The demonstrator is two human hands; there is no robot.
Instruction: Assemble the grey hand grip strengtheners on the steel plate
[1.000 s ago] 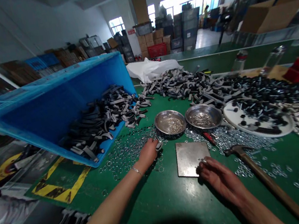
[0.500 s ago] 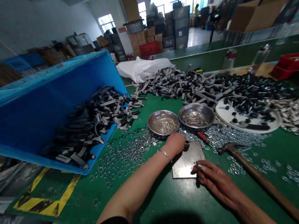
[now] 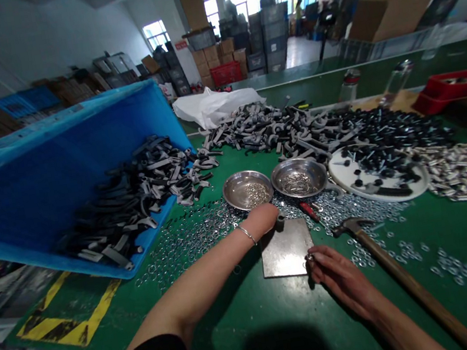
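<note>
1. Metal plate point(image 3: 286, 252), silvery, flat on the green table point(image 3: 224, 332) – call that the middle of my clock.
2. My left hand point(image 3: 263, 219) sits at 11 o'clock, by the plate's far-left corner, fingers curled around a small grey part point(image 3: 281, 224) – one end shows at the fingertips, over the far edge.
3. My right hand point(image 3: 337, 274) is at 4 o'clock, pinching a small shiny bit point(image 3: 310, 258) at the plate's right edge. Too tiny to tell you what it is.
4. Left bowl point(image 3: 235, 183) at 11, right bowl point(image 3: 279, 181) at 1, both holding little metal pieces.
5. Hammer point(image 3: 402, 275) between 3 and 4, wooden handle angled back towards me.
6. Blue crate point(image 3: 129, 115) around 10, lying on its side, grey-and-black parts point(image 3: 149, 180) inside.
</note>
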